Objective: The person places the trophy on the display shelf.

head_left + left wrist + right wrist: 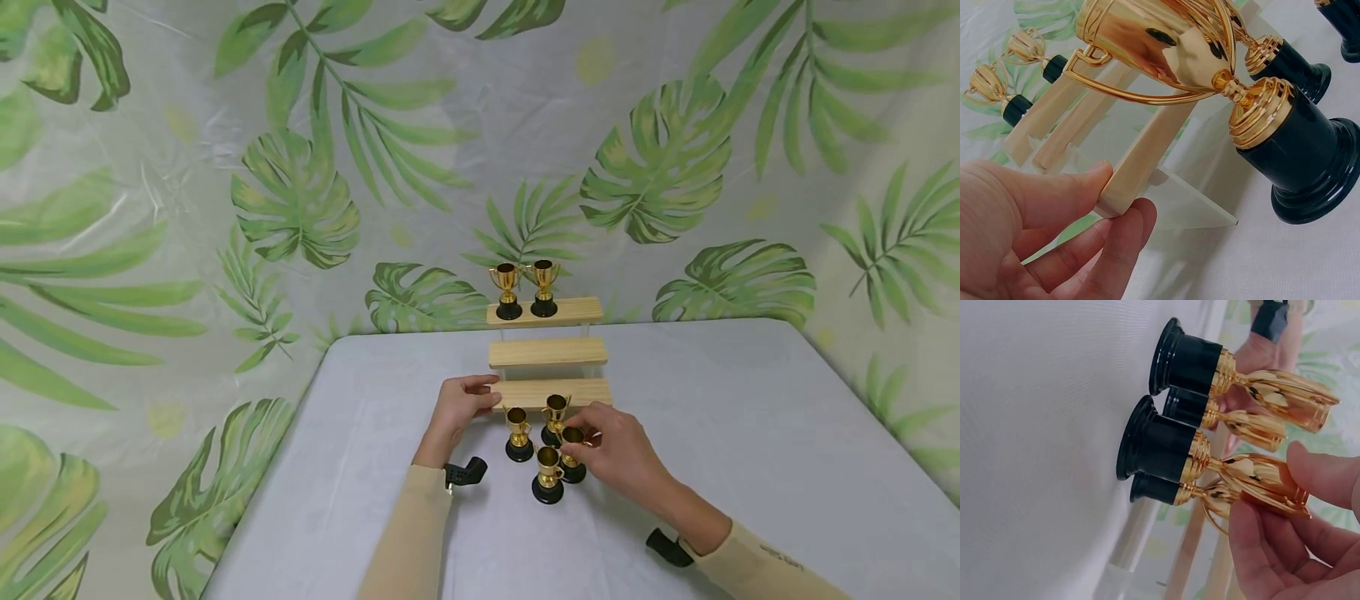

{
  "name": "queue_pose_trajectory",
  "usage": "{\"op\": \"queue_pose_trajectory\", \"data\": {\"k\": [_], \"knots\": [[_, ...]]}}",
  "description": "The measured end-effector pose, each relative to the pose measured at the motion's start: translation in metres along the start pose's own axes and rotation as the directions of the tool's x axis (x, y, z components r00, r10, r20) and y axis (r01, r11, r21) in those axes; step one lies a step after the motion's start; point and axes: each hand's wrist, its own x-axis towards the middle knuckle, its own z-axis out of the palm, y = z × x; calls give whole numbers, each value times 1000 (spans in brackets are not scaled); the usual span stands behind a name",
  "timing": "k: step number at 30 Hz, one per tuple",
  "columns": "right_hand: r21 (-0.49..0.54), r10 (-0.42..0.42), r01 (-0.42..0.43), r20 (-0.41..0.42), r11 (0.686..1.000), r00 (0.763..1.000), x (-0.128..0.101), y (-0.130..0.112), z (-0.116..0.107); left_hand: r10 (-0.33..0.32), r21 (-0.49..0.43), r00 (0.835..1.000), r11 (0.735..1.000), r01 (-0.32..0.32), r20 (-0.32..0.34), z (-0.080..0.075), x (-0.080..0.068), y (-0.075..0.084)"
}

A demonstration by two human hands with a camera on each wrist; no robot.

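A three-step wooden shelf point(547, 352) stands at the middle back of the table. Two gold trophies point(525, 290) with black bases stand on its top step. Several more trophies point(518, 433) stand close together on the table before the lowest step. My left hand point(487, 396) pinches the left end of the lowest step point(1141, 156) between thumb and fingers point(1129, 237). My right hand point(588, 437) grips the cup of one trophy point(573, 442) in the group. In the right wrist view its fingers point(1260, 550) and thumb curl round that cup point(1260, 478).
The table point(750, 433) has a pale grey cloth, and its left edge runs diagonally toward me. A leaf-print backdrop point(300, 192) hangs behind and on both sides. Clear plastic side panels point(1191, 206) carry the shelf's steps. Black camera mounts point(465, 473) sit at both wrists.
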Motion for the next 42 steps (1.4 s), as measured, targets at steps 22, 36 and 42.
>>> {"op": "queue_pose_trajectory", "data": {"k": [22, 36, 42], "knots": [[-65, 17, -12, 81, 998, 997, -6, 0, -14, -2, -13, 1000, 1000, 2, 6, 0, -4, 2], [-93, 15, -7, 89, 996, 996, -9, -2, -28, 4, -16, 1000, 1000, -3, 22, 0, -5, 4], [-100, 24, -15, 85, 995, 996, -10, -4, -34, -4, -15, 1000, 1000, 4, 12, 0, -4, 3]]}}
